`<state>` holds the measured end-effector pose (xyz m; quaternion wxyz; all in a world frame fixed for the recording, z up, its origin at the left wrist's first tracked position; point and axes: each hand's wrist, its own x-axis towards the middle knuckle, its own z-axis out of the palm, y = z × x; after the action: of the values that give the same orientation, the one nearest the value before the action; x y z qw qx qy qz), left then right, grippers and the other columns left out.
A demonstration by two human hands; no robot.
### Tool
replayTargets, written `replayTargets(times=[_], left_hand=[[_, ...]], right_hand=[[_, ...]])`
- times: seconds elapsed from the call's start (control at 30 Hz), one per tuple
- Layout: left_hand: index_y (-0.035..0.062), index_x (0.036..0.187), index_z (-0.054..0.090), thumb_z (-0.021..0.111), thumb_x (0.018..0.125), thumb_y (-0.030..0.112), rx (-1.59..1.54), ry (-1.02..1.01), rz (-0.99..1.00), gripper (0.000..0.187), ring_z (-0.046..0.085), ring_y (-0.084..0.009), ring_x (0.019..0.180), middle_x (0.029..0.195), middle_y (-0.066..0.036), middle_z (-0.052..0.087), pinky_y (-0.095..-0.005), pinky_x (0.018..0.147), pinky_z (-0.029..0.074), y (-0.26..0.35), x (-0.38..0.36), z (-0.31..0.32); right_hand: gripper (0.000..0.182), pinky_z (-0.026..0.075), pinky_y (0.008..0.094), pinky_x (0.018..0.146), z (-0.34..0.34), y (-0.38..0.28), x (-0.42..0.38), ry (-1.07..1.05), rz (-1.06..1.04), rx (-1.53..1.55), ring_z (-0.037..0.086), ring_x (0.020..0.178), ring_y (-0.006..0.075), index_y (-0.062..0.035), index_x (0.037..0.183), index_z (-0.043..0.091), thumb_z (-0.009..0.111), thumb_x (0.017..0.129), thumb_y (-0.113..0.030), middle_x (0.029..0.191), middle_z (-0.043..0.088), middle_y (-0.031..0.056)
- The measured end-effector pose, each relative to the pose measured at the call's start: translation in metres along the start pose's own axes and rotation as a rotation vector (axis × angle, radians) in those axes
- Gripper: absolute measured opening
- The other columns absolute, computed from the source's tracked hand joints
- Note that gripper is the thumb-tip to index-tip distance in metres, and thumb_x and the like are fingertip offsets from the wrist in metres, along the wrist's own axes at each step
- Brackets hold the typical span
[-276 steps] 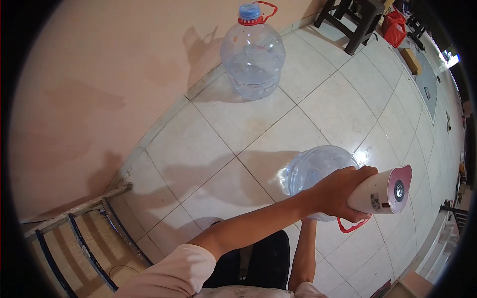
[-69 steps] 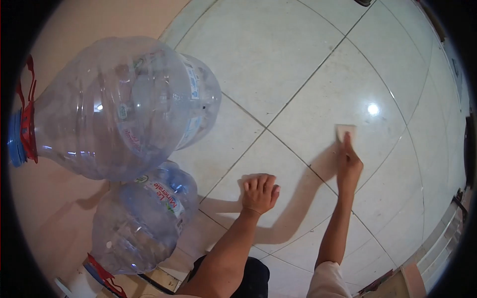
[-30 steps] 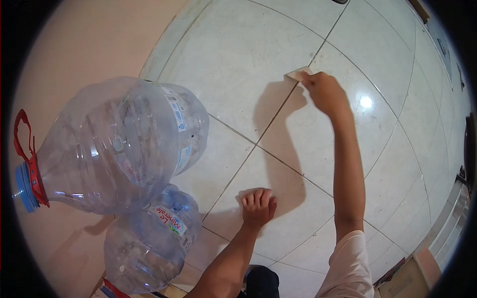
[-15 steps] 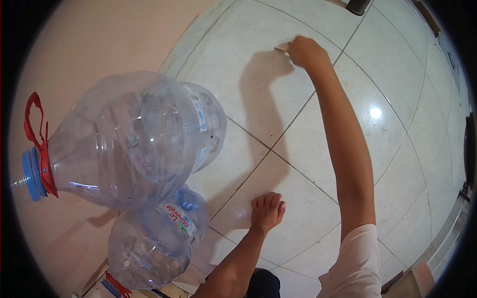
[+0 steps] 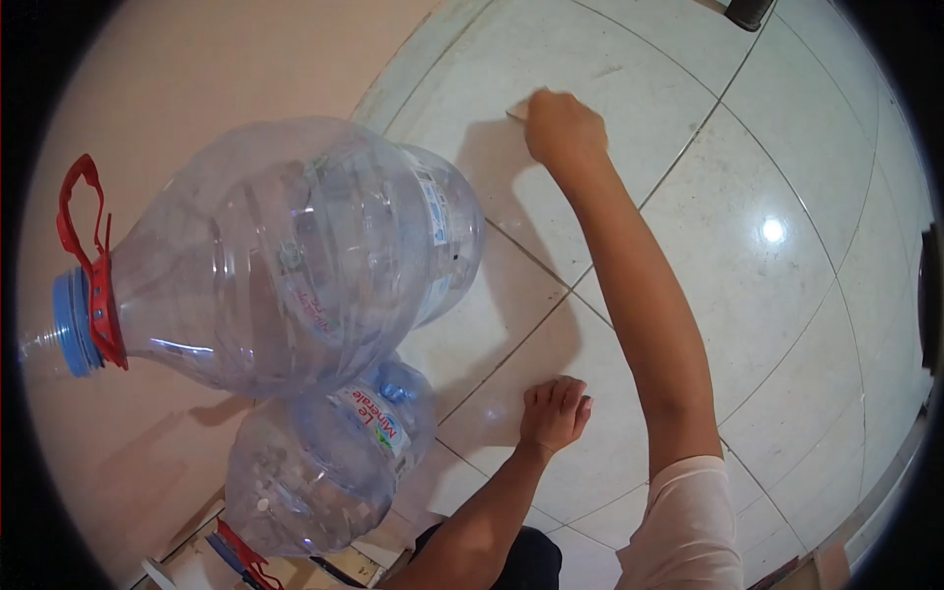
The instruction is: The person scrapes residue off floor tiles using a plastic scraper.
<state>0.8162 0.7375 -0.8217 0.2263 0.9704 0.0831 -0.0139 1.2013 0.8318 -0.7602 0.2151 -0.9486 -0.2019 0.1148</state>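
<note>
My right hand [image 5: 567, 128] is closed over the tiled floor [image 5: 777, 324], the arm stretched far forward. From its fingers sticks the edge of a small, thin, pale flat piece [image 5: 516, 112]; most of it is hidden, and its kind does not show. My left hand [image 5: 556, 415] is nearer to me, low at the floor, with its fingers curled in and nothing visible in them. To the left of both hands lies a big clear plastic water bottle [image 5: 265, 256] with a blue neck and a red handle [image 5: 79, 211]. A second clear bottle [image 5: 305, 482] with a label is below it.
A pinkish wall [image 5: 246, 59] runs along the left side. A dark, round-ended leg or post [image 5: 749, 12] meets the floor at the far top. A faint dark smudge [image 5: 610, 71] marks a tile beyond my right hand. Light glares off the tiles at right.
My right hand has moved left across the tiles, toward the wall side, with the flat piece still in it. The view has shifted slightly; my left hand and the bottles keep their places.
</note>
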Motion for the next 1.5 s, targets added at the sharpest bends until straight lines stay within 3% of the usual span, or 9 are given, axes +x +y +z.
replayTargets(times=[0.13,0.37,0.6,0.67,0.83,1.0,1.1,1.27,1.5], left_hand=[[0.0174,0.117,0.054,0.065,0.091,0.035,0.019,-0.034,-0.008,0.033,0.054,-0.023,0.102,0.115,-0.001,0.057,-0.0436,0.086,0.038,0.001,-0.003,0.0],[0.0182,0.118,0.057,0.065,0.09,0.036,0.071,-0.013,-0.013,0.034,0.052,-0.0217,0.105,0.116,-0.001,0.057,-0.0443,0.084,0.039,0.001,-0.006,0.005],[0.0159,0.116,0.058,0.067,0.088,0.035,0.0,-0.069,0.0,0.034,0.052,-0.0258,0.105,0.115,-0.003,0.057,-0.0459,0.087,0.037,-0.001,-0.003,0.002],[0.0158,0.116,0.058,0.068,0.088,0.035,-0.007,-0.068,0.0,0.035,0.053,-0.0256,0.104,0.115,-0.003,0.057,-0.0457,0.087,0.037,-0.002,-0.003,0.003],[0.0155,0.115,0.058,0.069,0.086,0.034,0.055,0.032,0.024,0.035,0.054,-0.0247,0.1,0.113,-0.003,0.06,-0.045,0.086,0.037,-0.002,-0.006,0.007],[0.0153,0.113,0.06,0.068,0.087,0.035,0.065,0.098,0.036,0.034,0.055,-0.0209,0.097,0.113,-0.002,0.061,-0.0397,0.08,0.039,-0.002,-0.004,0.004],[0.0161,0.113,0.06,0.067,0.087,0.035,0.094,0.028,0.023,0.033,0.056,-0.0214,0.097,0.112,-0.003,0.061,-0.0412,0.081,0.039,-0.001,-0.003,0.004],[0.0159,0.115,0.059,0.066,0.088,0.035,0.052,-0.022,0.021,0.034,0.055,-0.0245,0.101,0.114,-0.004,0.059,-0.0454,0.085,0.038,-0.006,-0.006,0.007],[0.0123,0.116,0.06,0.066,0.088,0.034,0.022,-0.004,0.027,0.036,0.052,-0.0302,0.103,0.115,-0.008,0.058,-0.0479,0.085,0.035,-0.001,-0.007,0.007]], right_hand=[[0.021,0.058,0.0454,0.077,0.0,-0.001,0.008,-0.02,-0.006,-0.006,0.072,0.09,0.0365,-0.0034,0.093,0.073,0.055,0.092,-0.012,0.096,0.072,0.0212],[0.024,0.057,0.0473,0.07,-0.003,0.006,-0.119,-0.27,-0.069,-0.01,0.071,0.082,0.0373,-0.0055,0.1,0.072,0.052,0.099,-0.021,0.086,0.071,0.0204],[0.024,0.056,0.0478,0.073,0.033,-0.036,-0.046,-0.176,-0.17,0.079,0.07,0.083,0.0382,-0.0057,0.097,0.072,0.053,0.097,-0.021,0.092,0.072,0.0213],[0.017,0.058,0.0445,0.074,0.024,-0.046,-0.033,-0.186,-0.143,-0.002,0.072,0.086,0.0362,-0.0036,0.092,0.073,0.057,0.086,-0.008,0.091,0.072,0.02],[0.021,0.057,0.0461,0.073,-0.016,0.02,-0.092,-0.089,-0.104,0.065,0.071,0.085,0.0365,-0.0121,0.104,0.072,0.056,0.091,-0.015,0.089,0.072,0.0184],[0.022,0.056,0.0481,0.071,-0.028,0.044,-0.148,-0.319,0.104,-0.076,0.07,0.081,0.0376,-0.0141,0.106,0.071,0.056,0.09,-0.014,0.087,0.071,0.0201],[0.022,0.057,0.047,0.071,-0.005,0.031,-0.115,-0.15,-0.058,-0.053,0.071,0.08,0.0379,-0.0094,0.102,0.072,0.055,0.09,-0.01,0.085,0.071,0.0205],[0.026,0.056,0.0471,0.078,0.009,-0.016,-0.045,-0.22,-0.039,-0.015,0.07,0.091,0.0387,-0.001,0.101,0.069,0.051,0.097,-0.02,0.093,0.071,0.0209],[0.031,0.056,0.0485,0.071,0.01,0.041,-0.137,-0.159,0.039,0.1,0.07,0.079,0.0375,-0.0217,0.123,0.07,0.057,0.095,-0.019,0.084,0.071,0.0202]])
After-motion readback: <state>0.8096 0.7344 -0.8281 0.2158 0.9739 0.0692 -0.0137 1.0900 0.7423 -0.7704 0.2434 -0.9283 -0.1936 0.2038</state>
